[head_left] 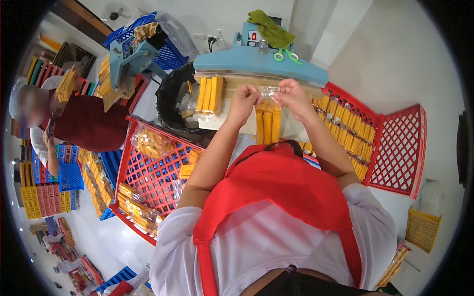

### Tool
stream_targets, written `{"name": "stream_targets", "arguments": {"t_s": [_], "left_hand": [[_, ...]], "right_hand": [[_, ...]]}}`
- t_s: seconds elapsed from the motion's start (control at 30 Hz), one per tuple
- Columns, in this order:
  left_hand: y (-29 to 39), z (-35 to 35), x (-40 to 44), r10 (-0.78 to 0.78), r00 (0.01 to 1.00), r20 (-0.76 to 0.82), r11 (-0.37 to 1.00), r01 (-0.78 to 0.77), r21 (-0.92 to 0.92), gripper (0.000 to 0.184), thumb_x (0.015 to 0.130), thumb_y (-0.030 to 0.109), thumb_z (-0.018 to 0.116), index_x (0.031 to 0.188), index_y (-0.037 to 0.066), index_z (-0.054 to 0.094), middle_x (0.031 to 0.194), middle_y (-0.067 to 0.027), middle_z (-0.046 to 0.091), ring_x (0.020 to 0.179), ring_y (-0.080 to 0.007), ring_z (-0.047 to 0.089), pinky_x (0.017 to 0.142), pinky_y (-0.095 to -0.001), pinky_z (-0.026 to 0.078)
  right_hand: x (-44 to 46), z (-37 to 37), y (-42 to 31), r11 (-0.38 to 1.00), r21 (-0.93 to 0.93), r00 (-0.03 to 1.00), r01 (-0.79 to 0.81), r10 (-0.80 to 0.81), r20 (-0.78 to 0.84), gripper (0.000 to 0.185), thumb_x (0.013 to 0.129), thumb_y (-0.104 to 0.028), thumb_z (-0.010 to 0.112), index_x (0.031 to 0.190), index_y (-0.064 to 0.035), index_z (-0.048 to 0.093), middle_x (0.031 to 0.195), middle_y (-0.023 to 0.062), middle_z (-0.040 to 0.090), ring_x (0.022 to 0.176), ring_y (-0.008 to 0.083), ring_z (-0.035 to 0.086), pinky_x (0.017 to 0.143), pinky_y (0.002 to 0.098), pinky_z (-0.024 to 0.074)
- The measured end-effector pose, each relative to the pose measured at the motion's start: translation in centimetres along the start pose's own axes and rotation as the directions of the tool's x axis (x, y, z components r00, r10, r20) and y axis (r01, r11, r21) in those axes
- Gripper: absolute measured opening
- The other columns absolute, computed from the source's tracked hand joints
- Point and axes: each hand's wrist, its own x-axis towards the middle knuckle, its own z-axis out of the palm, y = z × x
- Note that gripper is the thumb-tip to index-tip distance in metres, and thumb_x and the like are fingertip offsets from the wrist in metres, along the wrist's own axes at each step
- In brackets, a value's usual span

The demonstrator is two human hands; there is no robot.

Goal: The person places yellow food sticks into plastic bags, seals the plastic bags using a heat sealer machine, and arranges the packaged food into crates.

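Evidently, from the head view, both bare hands are closed at the fingertips: the left hand and the right hand each pinch one side of the mouth of a clear plastic bag of long yellow sticks. It hangs between the forearms, before the front edge of a light-blue sealing machine. Its mouth points toward that machine, its filled end toward a bright red cloth apron; the long axis runs between the two, the sticks side by side along it (three show plainly).

Left of the left hand, a second clear bag of yellow sticks points much the same way, near the left edge of a flat white board; a narrow strip of board shows between that bag and the left forearm. A red plastic lattice crate leaves little room beside the right forearm.
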Motion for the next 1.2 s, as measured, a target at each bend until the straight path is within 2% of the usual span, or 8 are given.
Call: {"name": "stream_targets", "arguments": {"t_s": [0.13,0.27,0.47,0.7,0.8,0.87,1.13,1.2], "left_hand": [[0.6,-0.7,-0.2,0.145,0.950,0.276,0.878,-0.252,0.406,0.017,0.079,0.003,0.050,0.094,0.001,0.059,0.085,-0.0028,0.059,0.073,-0.0107,0.053,0.071,-0.0219,0.041],[2.6,-0.5,-0.8,-0.058,0.964,0.261,0.902,-0.062,0.427,0.022,0.079,0.004,0.051,0.099,0.001,0.060,0.093,-0.0049,0.060,0.082,-0.0099,0.053,0.074,-0.0213,0.040],[0.5,-1.0,0.2,0.214,0.937,0.278,0.820,-0.326,0.469,0.019,0.077,0.008,0.057,0.094,0.002,0.062,0.084,-0.0072,0.063,0.078,-0.0101,0.056,0.072,-0.0224,0.043],[1.2,-0.5,-0.4,-0.030,0.975,0.219,0.887,-0.075,0.456,0.019,0.078,0.007,0.057,0.096,0.002,0.062,0.086,-0.0045,0.063,0.078,-0.0086,0.055,0.072,-0.0217,0.044],[0.3,-0.7,-0.2,0.019,0.972,0.232,0.889,-0.123,0.441,0.020,0.078,0.008,0.057,0.097,0.002,0.061,0.088,-0.0048,0.063,0.080,-0.0085,0.055,0.073,-0.0221,0.044],[0.3,-0.4,-0.1,0.094,0.952,0.292,0.903,-0.205,0.377,0.020,0.079,0.009,0.057,0.097,0.002,0.061,0.090,-0.0047,0.063,0.081,-0.0081,0.055,0.075,-0.0228,0.044],[0.9,-0.4,-0.6,0.071,0.952,0.297,0.931,-0.170,0.322,0.020,0.075,0.010,0.060,0.095,0.008,0.063,0.082,-0.0057,0.062,0.077,-0.0117,0.057,0.070,-0.0245,0.045],[-0.1,-1.1,0.0,0.132,0.935,0.329,0.815,-0.291,0.501,0.020,0.072,0.006,0.059,0.091,0.009,0.063,0.074,-0.0067,0.059,0.073,-0.0155,0.057,0.067,-0.0268,0.045]], "right_hand": [[0.7,-0.5,0.2,0.993,-0.117,1.000,0.013,-0.010,0.030,0.024,0.073,0.000,0.059,0.091,-0.0044,0.043,0.075,0.0037,0.054,0.067,0.0087,0.053,0.056,0.0184,0.0425],[1.0,-0.1,0.3,0.942,-0.308,0.991,0.136,-0.127,0.049,0.023,0.073,-0.001,0.059,0.092,-0.0034,0.046,0.074,0.0024,0.055,0.066,0.0060,0.051,0.059,0.0177,0.0413],[1.3,-0.7,1.3,0.928,-0.348,0.991,0.134,-0.124,0.051,0.024,0.072,0.000,0.057,0.094,-0.0005,0.048,0.073,0.0036,0.058,0.067,0.0075,0.053,0.059,0.0202,0.0412],[1.0,-0.9,0.8,0.948,-0.295,0.991,0.116,-0.093,0.092,0.027,0.075,-0.001,0.057,0.100,-0.0006,0.046,0.076,0.0019,0.055,0.072,0.0065,0.053,0.066,0.0192,0.0415],[0.7,-0.6,0.4,0.968,-0.237,0.987,0.079,-0.042,0.158,0.030,0.076,-0.005,0.056,0.105,0.0003,0.048,0.081,0.0022,0.056,0.074,0.0075,0.052,0.069,0.0211,0.0410],[1.4,-1.9,1.2,0.871,-0.475,0.920,0.127,0.076,0.385,0.028,0.076,-0.014,0.059,0.101,-0.0018,0.056,0.080,0.0015,0.058,0.078,0.0101,0.052,0.072,0.0235,0.0403],[2.2,-4.3,2.5,0.806,-0.592,0.979,0.014,0.109,0.172,0.023,0.076,-0.021,0.059,0.081,0.0014,0.062,0.073,-0.0002,0.055,0.070,0.0078,0.049,0.063,0.0229,0.0393],[2.6,-4.6,3.1,0.813,-0.582,0.974,0.029,0.107,0.198,0.022,0.077,-0.020,0.059,0.080,0.0016,0.061,0.073,-0.0009,0.055,0.069,0.0071,0.048,0.063,0.0222,0.0389]]}}
